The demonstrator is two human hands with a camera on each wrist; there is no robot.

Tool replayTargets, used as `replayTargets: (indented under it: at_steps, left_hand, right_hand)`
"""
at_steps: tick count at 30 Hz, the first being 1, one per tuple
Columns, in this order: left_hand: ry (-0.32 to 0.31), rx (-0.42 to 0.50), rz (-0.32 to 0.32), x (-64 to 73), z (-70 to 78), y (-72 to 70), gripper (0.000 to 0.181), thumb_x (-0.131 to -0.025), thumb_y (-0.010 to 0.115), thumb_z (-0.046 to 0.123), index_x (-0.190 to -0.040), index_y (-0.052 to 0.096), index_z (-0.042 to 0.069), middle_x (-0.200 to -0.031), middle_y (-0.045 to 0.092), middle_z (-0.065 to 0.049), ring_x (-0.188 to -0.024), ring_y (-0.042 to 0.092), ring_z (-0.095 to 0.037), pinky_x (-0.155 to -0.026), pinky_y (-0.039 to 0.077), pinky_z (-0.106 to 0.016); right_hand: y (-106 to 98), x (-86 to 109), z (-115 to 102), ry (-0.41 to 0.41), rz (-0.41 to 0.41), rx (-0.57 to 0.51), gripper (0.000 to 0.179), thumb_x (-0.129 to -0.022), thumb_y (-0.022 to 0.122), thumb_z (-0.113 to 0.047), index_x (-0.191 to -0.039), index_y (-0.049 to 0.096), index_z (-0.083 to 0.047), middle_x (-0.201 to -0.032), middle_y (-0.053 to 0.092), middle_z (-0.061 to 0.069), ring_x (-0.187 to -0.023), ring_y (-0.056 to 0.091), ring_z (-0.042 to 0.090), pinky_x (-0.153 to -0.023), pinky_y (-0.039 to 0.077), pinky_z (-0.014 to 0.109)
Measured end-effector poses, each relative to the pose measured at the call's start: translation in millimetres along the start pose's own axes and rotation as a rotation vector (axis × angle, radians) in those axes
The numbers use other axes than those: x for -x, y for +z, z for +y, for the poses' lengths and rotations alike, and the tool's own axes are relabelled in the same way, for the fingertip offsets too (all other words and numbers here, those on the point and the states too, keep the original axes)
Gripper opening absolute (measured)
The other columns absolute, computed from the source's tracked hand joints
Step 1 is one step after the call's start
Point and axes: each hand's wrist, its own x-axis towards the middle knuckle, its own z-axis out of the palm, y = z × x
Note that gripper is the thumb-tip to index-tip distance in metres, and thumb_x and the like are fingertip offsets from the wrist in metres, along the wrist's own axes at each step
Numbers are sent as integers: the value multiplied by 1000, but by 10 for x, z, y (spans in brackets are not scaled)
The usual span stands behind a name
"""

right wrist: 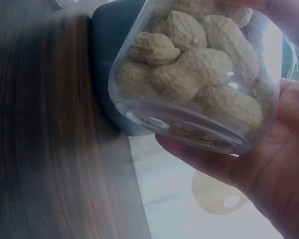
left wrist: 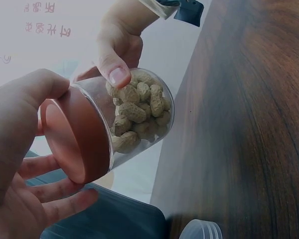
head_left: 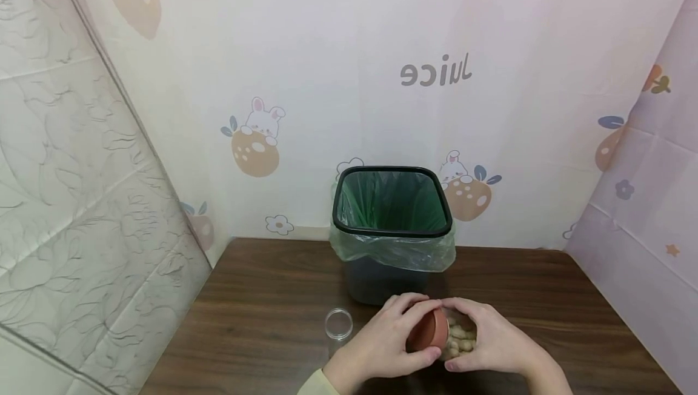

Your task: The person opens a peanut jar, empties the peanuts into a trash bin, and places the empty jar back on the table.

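Note:
A clear jar of peanuts (left wrist: 139, 112) with a reddish-brown lid (left wrist: 72, 137) is held tilted above the table, in front of the bin. My left hand (head_left: 389, 340) grips the lid, thumb on one side and fingers on the other. Around the clear body my right hand (head_left: 498, 340) holds on, its thumb showing against the wall in the left wrist view. Unshelled peanuts (right wrist: 194, 64) fill the bottom part of the jar in the right wrist view. The lid sits on the jar's mouth.
A dark bin (head_left: 371, 283) with a black rim and green liner bag (head_left: 398, 252) stands at the back of the brown wooden table (head_left: 262, 310). An upright clear container (head_left: 339, 324) stands left of my left hand. Printed cloth (head_left: 327, 110) hangs behind.

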Motion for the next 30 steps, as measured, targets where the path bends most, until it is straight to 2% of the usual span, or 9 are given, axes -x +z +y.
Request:
replayTargets:
  at_steps: [10, 16, 23, 30]
  left_hand:
    - [15, 22, -40, 6, -14, -16, 96, -93, 81, 55, -170, 31, 28, -169, 37, 0, -144, 47, -17, -110, 47, -24]
    - [43, 28, -44, 3, -13, -32, 98, -92, 83, 49, -172, 28, 30, -173, 32, 1, -146, 44, -17, -110, 47, -23]
    - [84, 25, -33, -8, -19, -41, 99, -91, 83, 43, -172, 28, 29, -174, 30, 3, -149, 42, -17, -113, 45, -24]
    - [102, 18, -35, -9, -13, -53, 98, -91, 83, 40, -172, 29, 29, -174, 31, 3, -148, 43, -17, -114, 45, -27]
  right_hand:
    - [-16, -14, -37, -18, -15, -25, 81, -73, 102, -34, -142, 64, -19, -126, 72, -11, -108, 69, 7, -88, 59, 29]
    - [-23, -14, -66, -7, -32, -69, 79, -75, 101, -30, -142, 63, -16, -125, 73, -9, -105, 69, 7, -86, 59, 29]
    - [-23, -4, -40, -4, -24, -58, 78, -74, 101, -30, -141, 63, -22, -122, 73, -11, -102, 70, 8, -85, 59, 29]
    - [-25, 3, -40, 7, -46, -93, 76, -76, 100, -28, -142, 62, -22, -121, 74, -10, -101, 71, 10, -84, 59, 29]
